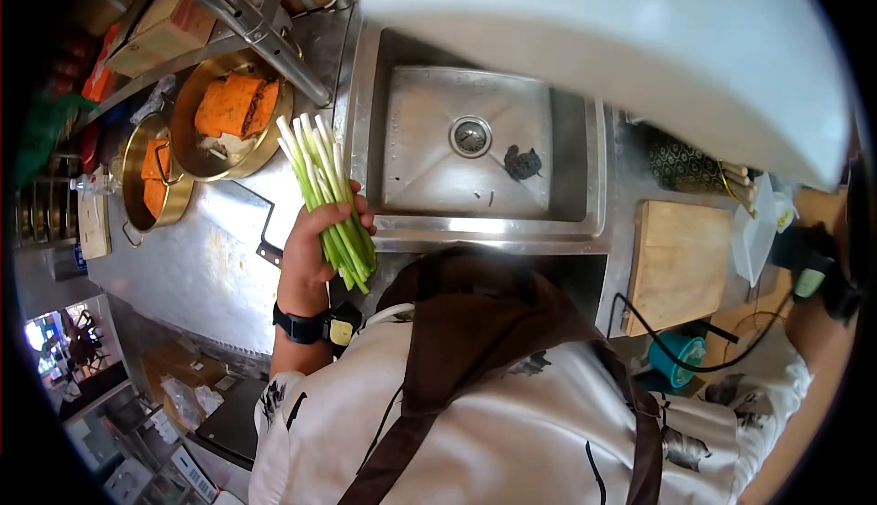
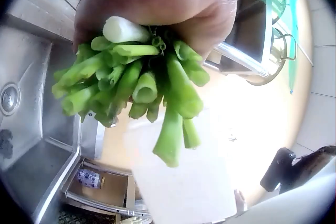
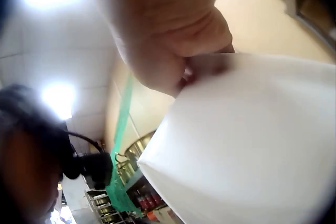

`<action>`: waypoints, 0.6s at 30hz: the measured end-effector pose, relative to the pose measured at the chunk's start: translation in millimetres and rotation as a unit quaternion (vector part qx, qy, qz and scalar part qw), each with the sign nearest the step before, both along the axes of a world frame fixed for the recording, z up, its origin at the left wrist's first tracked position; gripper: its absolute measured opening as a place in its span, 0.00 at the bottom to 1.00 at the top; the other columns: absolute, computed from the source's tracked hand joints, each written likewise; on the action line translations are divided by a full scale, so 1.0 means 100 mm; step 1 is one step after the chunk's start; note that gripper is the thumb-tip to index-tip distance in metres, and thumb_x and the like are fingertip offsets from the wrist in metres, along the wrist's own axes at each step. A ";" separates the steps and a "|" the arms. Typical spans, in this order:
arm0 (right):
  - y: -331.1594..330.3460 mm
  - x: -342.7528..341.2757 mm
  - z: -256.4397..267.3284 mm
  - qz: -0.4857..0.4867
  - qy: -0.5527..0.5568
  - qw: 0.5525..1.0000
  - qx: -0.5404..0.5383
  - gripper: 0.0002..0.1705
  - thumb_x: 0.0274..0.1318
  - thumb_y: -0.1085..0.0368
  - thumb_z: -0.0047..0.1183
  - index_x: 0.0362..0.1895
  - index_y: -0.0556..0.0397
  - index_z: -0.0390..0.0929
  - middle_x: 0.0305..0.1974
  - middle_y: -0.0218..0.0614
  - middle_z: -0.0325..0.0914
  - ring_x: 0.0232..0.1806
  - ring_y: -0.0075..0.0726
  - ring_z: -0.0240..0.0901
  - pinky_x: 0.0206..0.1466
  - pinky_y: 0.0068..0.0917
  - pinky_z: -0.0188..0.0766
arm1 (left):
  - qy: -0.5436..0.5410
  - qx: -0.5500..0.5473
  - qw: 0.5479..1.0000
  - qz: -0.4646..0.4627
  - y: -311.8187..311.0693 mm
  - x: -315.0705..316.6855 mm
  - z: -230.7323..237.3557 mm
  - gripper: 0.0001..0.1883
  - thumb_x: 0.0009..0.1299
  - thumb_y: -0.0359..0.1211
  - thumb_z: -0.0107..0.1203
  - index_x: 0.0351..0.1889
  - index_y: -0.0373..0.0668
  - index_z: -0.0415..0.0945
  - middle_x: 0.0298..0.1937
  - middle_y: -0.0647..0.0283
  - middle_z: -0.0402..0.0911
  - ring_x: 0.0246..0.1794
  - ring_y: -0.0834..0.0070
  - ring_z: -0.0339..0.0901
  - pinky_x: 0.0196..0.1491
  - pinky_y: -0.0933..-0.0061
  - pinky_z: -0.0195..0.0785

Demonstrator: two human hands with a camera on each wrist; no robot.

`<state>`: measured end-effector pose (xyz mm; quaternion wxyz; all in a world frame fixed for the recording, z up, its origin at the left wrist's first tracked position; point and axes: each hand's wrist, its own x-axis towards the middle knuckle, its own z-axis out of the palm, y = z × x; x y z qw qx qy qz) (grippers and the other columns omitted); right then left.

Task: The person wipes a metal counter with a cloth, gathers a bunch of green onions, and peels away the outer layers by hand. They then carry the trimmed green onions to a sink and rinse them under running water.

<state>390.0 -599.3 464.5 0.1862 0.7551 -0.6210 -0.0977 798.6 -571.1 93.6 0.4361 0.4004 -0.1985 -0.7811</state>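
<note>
My left hand (image 1: 320, 231) grips a bunch of trimmed scallions (image 1: 320, 158), white ends pointing up and away, left of the sink. In the left wrist view the hand (image 2: 163, 3) is wrapped round the stalks, and their cut green ends (image 2: 131, 77) face the camera. A large white, smooth-sided object (image 1: 621, 39) is raised over the right side of the head view. My right hand (image 3: 173, 35) pinches its edge in the right wrist view, where the white surface (image 3: 252, 140) fills the lower right; some fingers are hidden.
A steel sink (image 1: 470, 226) holds a dark clump (image 1: 523, 162) near its drain. Two brass pans (image 1: 206, 171) with orange blocks stand at the left beneath a metal shelf frame (image 1: 247, 21). A wooden board (image 1: 681, 258) and a white tray (image 1: 754, 231) lie right of the sink.
</note>
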 end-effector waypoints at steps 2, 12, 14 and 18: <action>-0.09 -0.17 -1.21 0.044 -0.484 0.859 -0.160 0.14 0.58 0.59 0.55 0.44 0.53 0.76 0.32 0.28 0.74 0.30 0.19 0.68 0.32 0.20 0.67 | -0.005 -0.003 1.000 -0.010 -0.02 0.06 0.04 0.22 0.57 0.29 0.53 0.50 0.34 0.67 0.34 0.59 0.76 0.33 0.68 0.76 0.39 0.66 0.73; -0.42 0.24 -4.18 0.289 -0.378 0.880 -0.002 0.09 0.45 0.73 0.56 0.34 0.55 0.72 0.26 0.40 0.68 0.32 0.48 0.67 0.43 0.39 0.69 | 0.002 0.067 0.993 -0.096 -0.41 -0.14 -0.30 0.23 0.58 0.31 0.53 0.53 0.34 0.67 0.36 0.60 0.73 0.33 0.69 0.72 0.40 0.67 0.70; -0.36 0.09 -4.67 0.305 -0.373 0.876 0.032 0.10 0.43 0.73 0.55 0.34 0.55 0.72 0.26 0.39 0.67 0.33 0.47 0.66 0.49 0.39 0.68 | 0.043 0.096 0.988 -0.112 -0.59 -0.34 -0.57 0.21 0.59 0.31 0.57 0.50 0.34 0.69 0.33 0.59 0.76 0.32 0.68 0.76 0.37 0.67 0.73; -0.15 -0.12 -5.37 0.232 -0.253 0.923 0.176 0.22 0.44 0.69 0.59 0.47 0.58 0.71 0.43 0.46 0.72 0.50 0.50 0.66 0.63 0.40 0.60 | -0.041 0.123 0.979 -0.155 -0.95 -0.85 -1.10 0.19 0.61 0.29 0.57 0.50 0.37 0.70 0.36 0.62 0.78 0.36 0.69 0.78 0.39 0.67 0.74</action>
